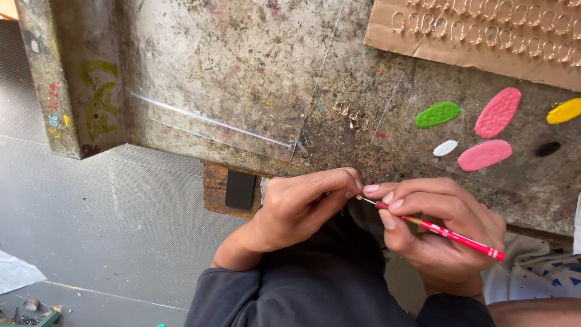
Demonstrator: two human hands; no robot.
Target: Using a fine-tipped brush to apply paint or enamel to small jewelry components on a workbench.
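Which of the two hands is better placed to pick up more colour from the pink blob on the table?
Probably the right hand. It holds the red brush, and the pink blob lies just ahead of it on the worn table. The left hand pinches a small piece at the brush tip.

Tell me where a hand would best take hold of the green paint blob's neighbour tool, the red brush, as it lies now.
Probably the bare rear half of the red brush, coming from the lower right. The right hand already pinches the front near the ferrule, and the left hand crowds the tip; only the slim handle end juts free, slanting down and right.
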